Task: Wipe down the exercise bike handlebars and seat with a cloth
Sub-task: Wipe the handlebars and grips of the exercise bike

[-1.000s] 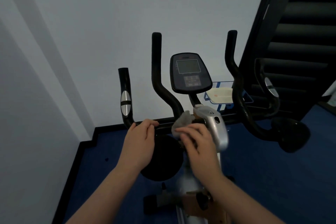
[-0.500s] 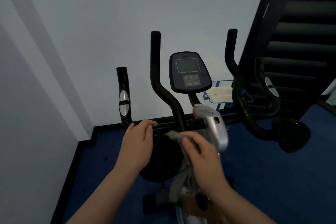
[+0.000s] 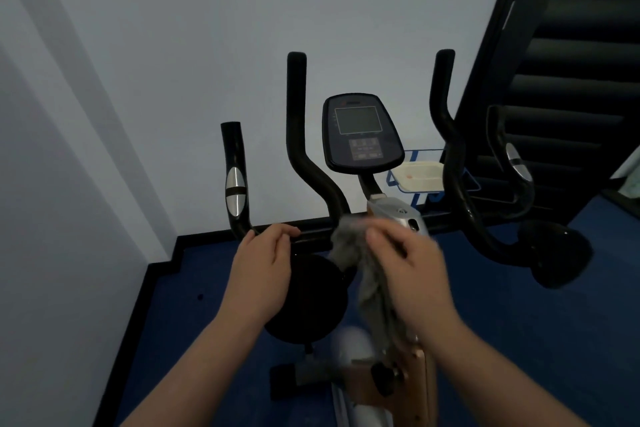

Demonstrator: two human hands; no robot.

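My right hand (image 3: 412, 274), blurred, seemingly pinching the limp grey cloth (image 3: 360, 260), has swung back up to the black handlebar crossbar (image 3: 311, 236) at centre frame, my left hand (image 3: 263, 263) curled there steadying, wiping unfinished.

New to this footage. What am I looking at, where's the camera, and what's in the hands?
There is no robot here: a person is cleaning an exercise bike, filmed by one wide-angle camera worn on their head, looking forward and down. That is why both forearms enter from the bottom edge.

The left hand grips the horizontal handlebar crossbar. The right hand, blurred, holds a grey cloth against the bar beside the silver stem cover, with the cloth's tail hanging down.

Above sits the console, flanked by black handlebar uprights. The bike stands on a blue floor by a white wall. A pale tray in a blue rack sits behind.
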